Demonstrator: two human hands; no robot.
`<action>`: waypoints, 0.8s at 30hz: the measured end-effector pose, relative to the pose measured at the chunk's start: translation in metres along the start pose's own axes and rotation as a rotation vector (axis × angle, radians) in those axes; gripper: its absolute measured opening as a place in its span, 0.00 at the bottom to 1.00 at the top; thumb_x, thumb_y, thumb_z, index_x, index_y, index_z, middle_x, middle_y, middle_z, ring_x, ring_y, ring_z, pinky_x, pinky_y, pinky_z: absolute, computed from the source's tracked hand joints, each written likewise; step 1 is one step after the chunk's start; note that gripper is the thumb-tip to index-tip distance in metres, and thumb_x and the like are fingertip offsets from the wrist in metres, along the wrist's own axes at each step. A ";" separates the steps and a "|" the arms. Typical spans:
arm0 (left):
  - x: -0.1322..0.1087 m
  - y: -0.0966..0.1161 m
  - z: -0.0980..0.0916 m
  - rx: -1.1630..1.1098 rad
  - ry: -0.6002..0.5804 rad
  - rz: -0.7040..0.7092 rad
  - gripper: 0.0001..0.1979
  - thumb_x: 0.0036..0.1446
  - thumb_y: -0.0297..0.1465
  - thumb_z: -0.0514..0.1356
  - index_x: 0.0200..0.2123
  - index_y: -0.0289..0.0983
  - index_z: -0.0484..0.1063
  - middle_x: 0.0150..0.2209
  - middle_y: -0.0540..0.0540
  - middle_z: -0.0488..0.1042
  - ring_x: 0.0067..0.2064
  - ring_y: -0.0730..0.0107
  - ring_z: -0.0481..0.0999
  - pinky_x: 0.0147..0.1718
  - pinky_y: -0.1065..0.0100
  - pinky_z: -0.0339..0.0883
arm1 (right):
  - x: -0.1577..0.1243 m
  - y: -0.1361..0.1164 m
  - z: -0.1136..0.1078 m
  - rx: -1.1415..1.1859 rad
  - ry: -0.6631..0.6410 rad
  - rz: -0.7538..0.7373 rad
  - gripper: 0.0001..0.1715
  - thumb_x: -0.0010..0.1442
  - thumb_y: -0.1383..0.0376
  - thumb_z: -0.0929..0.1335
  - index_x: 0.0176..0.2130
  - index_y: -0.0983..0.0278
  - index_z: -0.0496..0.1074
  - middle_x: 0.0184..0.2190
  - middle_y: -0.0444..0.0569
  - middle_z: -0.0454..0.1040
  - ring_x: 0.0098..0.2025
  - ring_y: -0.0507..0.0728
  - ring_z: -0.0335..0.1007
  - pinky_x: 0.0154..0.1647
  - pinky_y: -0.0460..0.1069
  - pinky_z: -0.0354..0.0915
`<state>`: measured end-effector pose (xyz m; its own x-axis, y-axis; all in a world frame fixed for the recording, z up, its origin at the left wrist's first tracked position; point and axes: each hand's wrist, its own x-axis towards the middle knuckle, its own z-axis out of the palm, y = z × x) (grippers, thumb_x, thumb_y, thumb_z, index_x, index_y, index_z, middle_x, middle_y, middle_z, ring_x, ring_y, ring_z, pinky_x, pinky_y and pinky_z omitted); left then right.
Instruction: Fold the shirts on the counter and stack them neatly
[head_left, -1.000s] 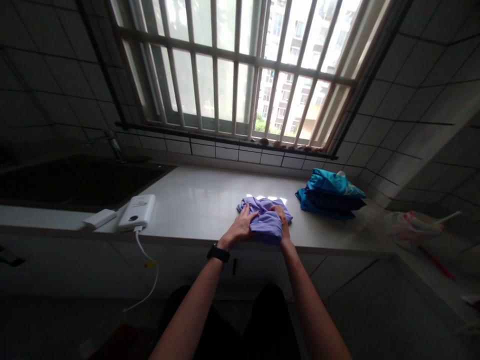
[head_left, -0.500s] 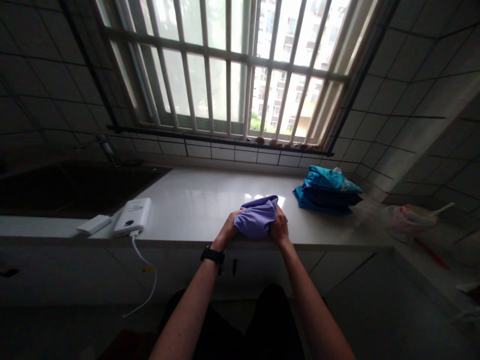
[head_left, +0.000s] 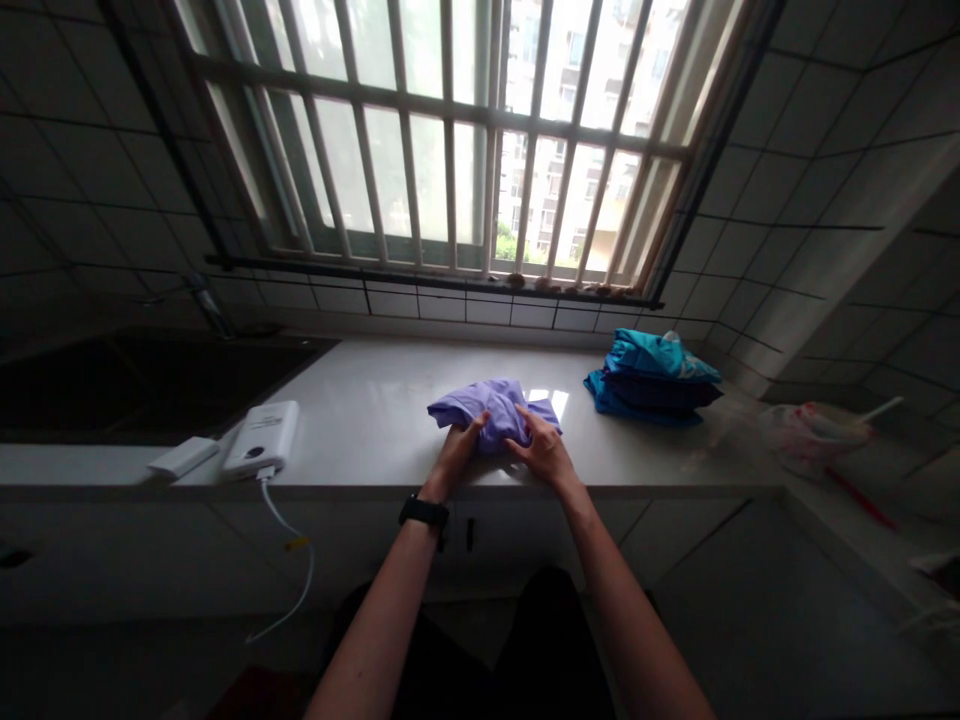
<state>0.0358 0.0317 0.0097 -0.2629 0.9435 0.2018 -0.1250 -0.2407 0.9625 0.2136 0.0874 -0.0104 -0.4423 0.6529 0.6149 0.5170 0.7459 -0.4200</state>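
Note:
A crumpled, partly folded purple cloth (head_left: 491, 405) is between my hands near the counter's front edge. My left hand (head_left: 456, 452), with a dark watch on the wrist, grips its near left side, thumb on top and the other fingers hidden under the fabric. My right hand (head_left: 544, 455) holds the near right side, with thumb and index finger against the cloth. One end of the fabric sticks out to the left past my left hand, another to the right. What kind of cloth item it is I cannot tell.
On the white counter (head_left: 360, 400) a stack of folded blue fabric (head_left: 652, 375) lies to the right. At left are a white power bank (head_left: 262, 438) with a hanging cable, a small white box (head_left: 184, 458) and a dark sink (head_left: 150, 385). A plastic bag (head_left: 814, 435) sits far right.
The purple cloth has gone from a compact bundle to a wider, looser shape spreading left and right. My left thumb now shows on top, and my right hand has turned with its fingers more spread.

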 end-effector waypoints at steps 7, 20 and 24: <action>-0.001 -0.002 -0.001 0.216 -0.085 0.007 0.30 0.55 0.44 0.67 0.57 0.37 0.73 0.58 0.37 0.77 0.64 0.48 0.70 0.65 0.53 0.59 | -0.001 -0.001 0.000 -0.067 0.089 0.060 0.15 0.70 0.69 0.58 0.39 0.62 0.72 0.28 0.49 0.76 0.30 0.57 0.73 0.32 0.48 0.65; 0.010 -0.017 -0.007 0.039 0.106 -0.049 0.35 0.63 0.56 0.53 0.56 0.31 0.73 0.59 0.33 0.75 0.63 0.49 0.72 0.61 0.53 0.65 | -0.002 -0.009 -0.007 0.012 0.314 0.029 0.29 0.70 0.70 0.55 0.64 0.59 0.67 0.58 0.57 0.71 0.63 0.60 0.67 0.60 0.58 0.69; 0.011 -0.014 -0.006 -0.127 0.154 -0.062 0.35 0.63 0.58 0.50 0.55 0.36 0.73 0.54 0.35 0.79 0.57 0.52 0.77 0.52 0.55 0.74 | -0.001 -0.008 -0.010 0.066 0.471 0.099 0.30 0.71 0.69 0.53 0.67 0.58 0.62 0.68 0.58 0.59 0.71 0.62 0.53 0.66 0.64 0.63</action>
<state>0.0291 0.0436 -0.0029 -0.3932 0.9136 0.1035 -0.2625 -0.2194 0.9396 0.2173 0.0798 -0.0015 -0.0057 0.6019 0.7986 0.4851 0.7000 -0.5241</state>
